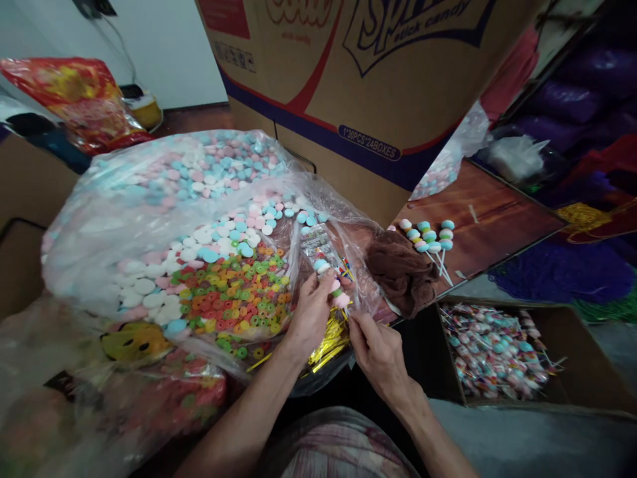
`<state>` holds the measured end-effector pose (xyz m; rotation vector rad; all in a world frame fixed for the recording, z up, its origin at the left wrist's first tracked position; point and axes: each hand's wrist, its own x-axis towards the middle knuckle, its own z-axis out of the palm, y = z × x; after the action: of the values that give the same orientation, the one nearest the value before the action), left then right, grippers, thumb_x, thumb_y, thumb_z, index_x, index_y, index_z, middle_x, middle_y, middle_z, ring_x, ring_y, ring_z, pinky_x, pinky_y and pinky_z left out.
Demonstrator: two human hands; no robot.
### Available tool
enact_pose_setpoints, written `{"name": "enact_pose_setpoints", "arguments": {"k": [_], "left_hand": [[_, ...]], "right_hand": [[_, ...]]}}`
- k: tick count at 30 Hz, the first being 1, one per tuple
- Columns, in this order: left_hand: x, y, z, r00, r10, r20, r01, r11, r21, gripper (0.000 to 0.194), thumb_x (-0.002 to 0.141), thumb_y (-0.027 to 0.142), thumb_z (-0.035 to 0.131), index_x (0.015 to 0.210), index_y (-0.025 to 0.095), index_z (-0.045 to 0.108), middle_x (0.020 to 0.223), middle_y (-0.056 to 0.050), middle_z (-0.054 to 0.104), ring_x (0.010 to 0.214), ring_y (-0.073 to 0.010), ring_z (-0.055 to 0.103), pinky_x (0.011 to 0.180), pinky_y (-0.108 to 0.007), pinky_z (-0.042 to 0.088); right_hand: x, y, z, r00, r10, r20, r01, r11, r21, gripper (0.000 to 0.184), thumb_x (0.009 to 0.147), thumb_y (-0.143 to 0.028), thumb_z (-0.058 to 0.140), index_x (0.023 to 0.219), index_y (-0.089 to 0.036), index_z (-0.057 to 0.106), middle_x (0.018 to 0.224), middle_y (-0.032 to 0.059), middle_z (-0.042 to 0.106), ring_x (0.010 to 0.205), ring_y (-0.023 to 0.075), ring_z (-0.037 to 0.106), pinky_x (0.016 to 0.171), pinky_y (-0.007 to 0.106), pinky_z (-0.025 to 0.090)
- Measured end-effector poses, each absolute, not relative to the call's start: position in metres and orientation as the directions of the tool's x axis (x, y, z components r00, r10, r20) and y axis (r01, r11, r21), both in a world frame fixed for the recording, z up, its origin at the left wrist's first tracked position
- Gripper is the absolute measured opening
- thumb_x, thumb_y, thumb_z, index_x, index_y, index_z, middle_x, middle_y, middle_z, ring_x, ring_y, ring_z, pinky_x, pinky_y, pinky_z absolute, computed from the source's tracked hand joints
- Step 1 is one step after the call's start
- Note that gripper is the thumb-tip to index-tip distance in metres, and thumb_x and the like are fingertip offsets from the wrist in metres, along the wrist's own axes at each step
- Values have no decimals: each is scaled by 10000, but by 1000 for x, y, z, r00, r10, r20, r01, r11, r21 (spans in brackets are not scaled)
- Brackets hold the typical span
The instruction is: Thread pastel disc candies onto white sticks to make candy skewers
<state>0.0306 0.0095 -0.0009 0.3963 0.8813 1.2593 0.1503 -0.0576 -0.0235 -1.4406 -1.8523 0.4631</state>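
Observation:
A marshmallow candy stick with blue, white, green and pink pieces is pinched in my left hand. My right hand is closed at the candy's lower end, where the stick would be; its fingertips cover most of that spot. Just behind the candy lies a clear printed wrapper. Gold twist ties lie in a bunch below my hands. To the left, ring-shaped gummies in red, orange, green and yellow spread beside white, pink and blue marshmallow discs.
A large clear bag holds the sweets. A brown cloth and several unwrapped candy sticks lie to the right. An open carton at lower right contains wrapped candy sticks. A tall printed cardboard box stands behind.

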Motion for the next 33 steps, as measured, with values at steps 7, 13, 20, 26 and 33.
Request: {"name": "enact_pose_setpoints", "arguments": {"k": [7, 13, 20, 26, 33], "left_hand": [[15, 19, 4, 134, 872, -471, -695, 422, 582, 316, 704, 404, 801, 721, 145, 623, 734, -56, 681, 725, -185, 680, 671, -318, 560], [13, 21, 1, 177, 865, -468, -742, 430, 514, 366, 737, 492, 758, 753, 148, 636, 780, -70, 694, 794, -205, 681, 749, -356, 565], [27, 12, 1, 126, 921, -369, -724, 340, 600, 331, 774, 478, 731, 782, 157, 651, 783, -50, 697, 728, -152, 666, 669, -272, 518], [17, 15, 4, 177, 912, -369, -729, 374, 574, 265, 780, 394, 744, 842, 145, 676, 811, -59, 715, 790, -171, 681, 728, -286, 536], [5, 30, 8, 171, 891, -421, -817, 367, 445, 224, 780, 321, 750, 832, 126, 656, 754, -25, 681, 697, -134, 657, 717, -290, 558]], "right_hand": [[158, -59, -10, -57, 986, 158, 472, 167, -866, 198, 935, -328, 522, 888, -204, 669, 589, -14, 575, 474, 103, 482, 494, 226, 373], [156, -61, -9, -12, 974, -225, -112, -225, -968, 281, 885, -437, 620, 788, -174, 624, 427, -92, 357, 386, 65, 287, 405, 204, 240], [134, -57, -12, -4, 960, -280, -336, -265, -904, 259, 872, -402, 658, 792, -158, 622, 422, -104, 348, 375, 46, 248, 396, 194, 191], [143, -52, -3, 23, 981, -191, -205, -182, -962, 241, 873, -378, 663, 797, -150, 644, 450, -86, 393, 404, 49, 310, 415, 191, 220], [158, -52, 0, -133, 934, -330, -415, -355, -838, 241, 821, -365, 722, 774, -137, 661, 383, -120, 303, 344, 23, 201, 367, 170, 175]]}}
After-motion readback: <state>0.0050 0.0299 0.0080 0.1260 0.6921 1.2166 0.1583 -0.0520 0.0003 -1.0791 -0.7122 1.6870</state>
